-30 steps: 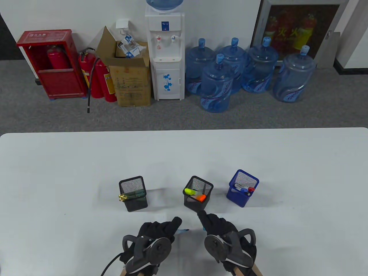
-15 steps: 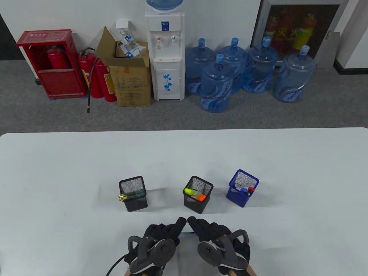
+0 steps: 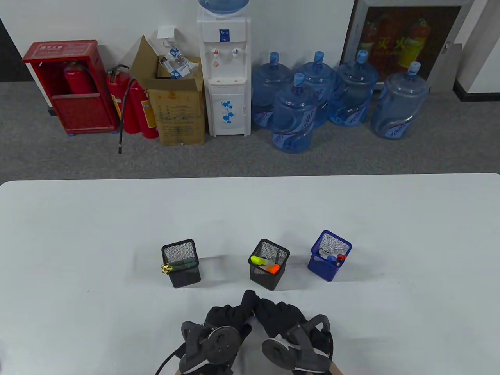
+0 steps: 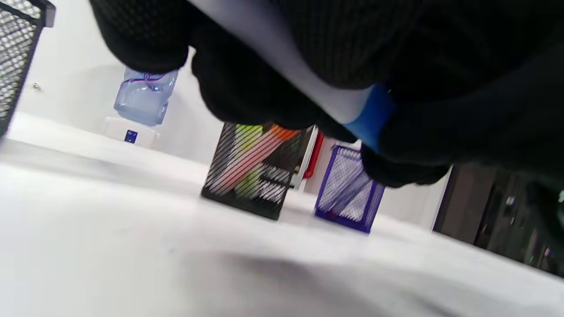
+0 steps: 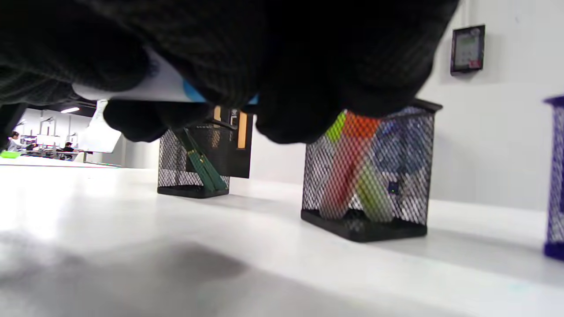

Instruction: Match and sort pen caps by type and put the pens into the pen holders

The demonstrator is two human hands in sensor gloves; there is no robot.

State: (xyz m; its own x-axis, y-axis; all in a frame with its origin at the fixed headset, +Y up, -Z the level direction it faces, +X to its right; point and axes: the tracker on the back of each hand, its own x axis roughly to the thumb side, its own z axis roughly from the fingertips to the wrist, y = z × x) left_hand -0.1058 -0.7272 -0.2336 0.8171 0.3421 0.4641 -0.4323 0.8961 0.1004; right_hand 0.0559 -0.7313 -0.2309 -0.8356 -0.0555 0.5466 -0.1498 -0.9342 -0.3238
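My left hand (image 3: 236, 314) and right hand (image 3: 275, 312) are pressed together near the table's front edge, just in front of the middle holder. The pen is hidden between them in the table view. In the left wrist view, a white pen (image 4: 282, 57) runs under my curled left fingers (image 4: 246, 97), and its blue cap (image 4: 372, 116) sits where the right glove closes. In the right wrist view, the white barrel (image 5: 141, 90) and a sliver of blue cap (image 5: 190, 93) show under my right fingers (image 5: 291, 101).
Three holders stand in a row beyond the hands. The left black mesh holder (image 3: 181, 273) has green pens, the middle black mesh holder (image 3: 269, 279) has yellow and orange highlighters, and the blue mesh holder (image 3: 326, 269) has markers. The white table (image 3: 78, 234) stretches around them.
The two hands have closed the gap and now touch. The pen tip that showed between them a second ago is now covered by the gloves.
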